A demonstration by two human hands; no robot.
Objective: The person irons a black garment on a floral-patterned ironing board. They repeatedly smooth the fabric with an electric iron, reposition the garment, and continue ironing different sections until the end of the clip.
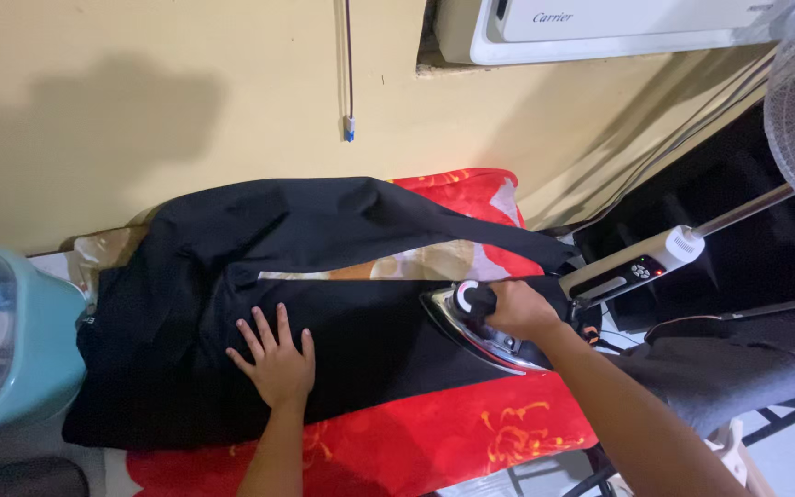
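Fingers (508, 304) over half-hidden iron (480, 331) handle

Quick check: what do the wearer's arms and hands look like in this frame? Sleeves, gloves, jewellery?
Both arms are bare as far as the frame shows: no sleeves, no gloves. The left hand shows no ring, watch or band at the wrist. The right hand likewise shows nothing worn, and its forearm runs uncovered to the bottom edge. No markings or tattoos are visible on either.

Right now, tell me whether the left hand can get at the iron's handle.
Probably not freely: the right hand already wraps the handle of the iron. The left hand lies flat on the black garment, apart from it, with open cloth between.
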